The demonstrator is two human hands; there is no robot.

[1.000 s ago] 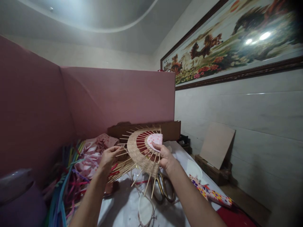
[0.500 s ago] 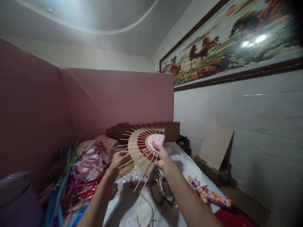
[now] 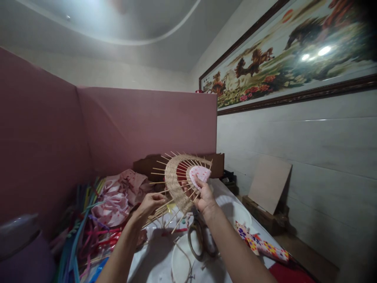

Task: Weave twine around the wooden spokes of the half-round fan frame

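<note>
A half-round woven fan of tan twine on thin wooden sticks is raised above the table, its stick ends fanning out along the outer edge. Its pink spotted centre patch lies under the thumb of my right hand, which grips the fan from the right. My left hand is closed in a pinch by the lower left sticks; what sits between its fingertips is too small to make out. Scissors with dark handles lie below the fan, partly behind my right forearm. Twine trails over a white round piece.
Crumpled pink cloth and coloured strips fill the left side. A bundle of sticks lies beneath the fan. Flower-patterned pieces and a white plate are to the right. Pink partition stands behind.
The fan and my right hand have shifted slightly right and up, the fan turning a little. My left hand has moved slightly right and down, its pinch now lower against the sticks.
</note>
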